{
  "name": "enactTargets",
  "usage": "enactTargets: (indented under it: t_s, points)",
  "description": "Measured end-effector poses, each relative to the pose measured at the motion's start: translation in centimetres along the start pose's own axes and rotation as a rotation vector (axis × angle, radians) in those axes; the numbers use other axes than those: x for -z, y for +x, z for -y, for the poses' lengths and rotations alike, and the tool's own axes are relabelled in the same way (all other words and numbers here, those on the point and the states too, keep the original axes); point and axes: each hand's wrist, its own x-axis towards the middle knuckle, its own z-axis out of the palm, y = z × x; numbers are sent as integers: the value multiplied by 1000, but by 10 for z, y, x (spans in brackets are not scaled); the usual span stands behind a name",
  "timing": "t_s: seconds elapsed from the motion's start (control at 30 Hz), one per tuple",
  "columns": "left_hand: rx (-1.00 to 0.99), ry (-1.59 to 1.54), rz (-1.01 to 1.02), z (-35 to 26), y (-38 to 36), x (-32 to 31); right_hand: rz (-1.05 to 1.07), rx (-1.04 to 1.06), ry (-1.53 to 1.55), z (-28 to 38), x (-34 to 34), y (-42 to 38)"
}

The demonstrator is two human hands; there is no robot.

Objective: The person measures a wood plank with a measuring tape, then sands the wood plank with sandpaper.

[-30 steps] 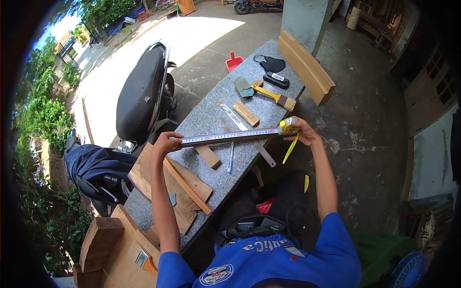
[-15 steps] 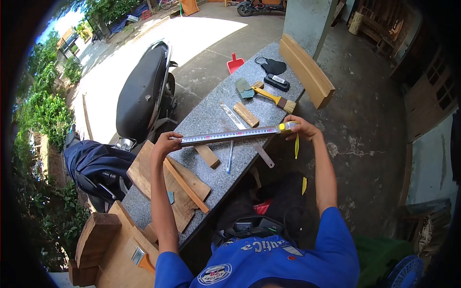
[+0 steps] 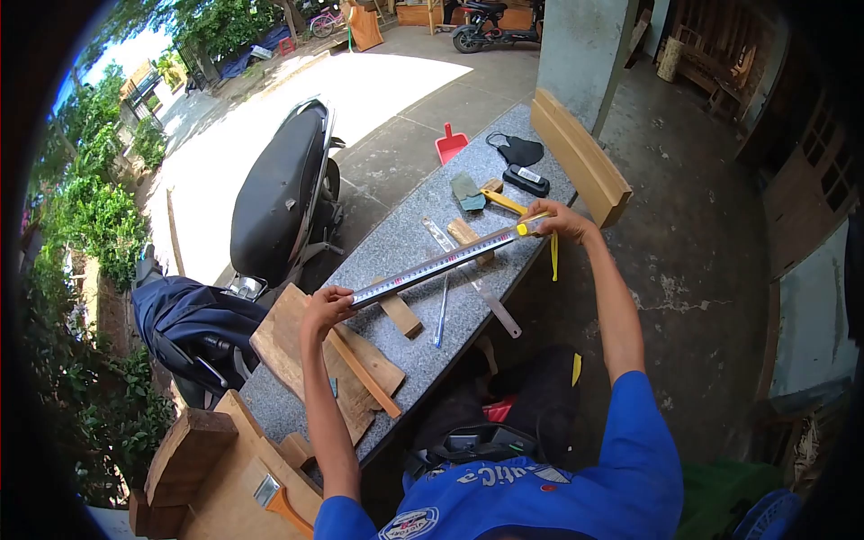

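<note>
A tape measure (image 3: 438, 266) is stretched between my two hands over the granite bench, its marked blade slanting up to the right. My left hand (image 3: 329, 309) pinches the blade's free end, above the wooden boards. The case, with its yellow part showing, is in the grip of my right hand (image 3: 560, 222), and a yellow strap (image 3: 554, 259) dangles below it. Under the blade lie a steel ruler (image 3: 497, 310), a thin clear-and-blue stick (image 3: 440, 317), a small wood block (image 3: 401, 317) and another wood piece (image 3: 463, 230), partly covered by the blade.
On the granite bench (image 3: 378, 236) are sandpaper (image 3: 468, 192), a yellow-handled brush (image 3: 502, 200), a black case (image 3: 526, 180) and a black mask (image 3: 519, 149). A thick plank (image 3: 580, 157) stands at its far end. Boards (image 3: 297, 333) lie left. A motorbike (image 3: 279, 198) is parked alongside.
The blade has gone from nearly level to a steeper slant: my left hand is lower and my right hand higher in view. The whole scene has shifted slightly right and down.
</note>
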Motion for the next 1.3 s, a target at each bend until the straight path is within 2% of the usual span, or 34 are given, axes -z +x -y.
enactTargets:
  t_s: [0.13, 0.37, 0.5, 0.6, 1.03, 1.3]
  points:
    - [22, -11, -27, 2, -8, -5, -122, 67, -31, 7, -3, 25]
    - [107, -15, -66, -10, -13, -9, -265, 60, -72, 0, -18, 32]
    - [147, 11, -39, -17, -3, -5, -277, -41, -144, 0, -14, 16]
    - [176, 57, -43, -24, -1, -7, -287, 17, -218, -9, -12, 13]
    - [109, 31, -14, -19, 7, -1, -335, 210, -257, -25, -23, -13]
    - [-7, 85, -82, -15, 2, -3, -357, 116, -167, -18, -27, -13]
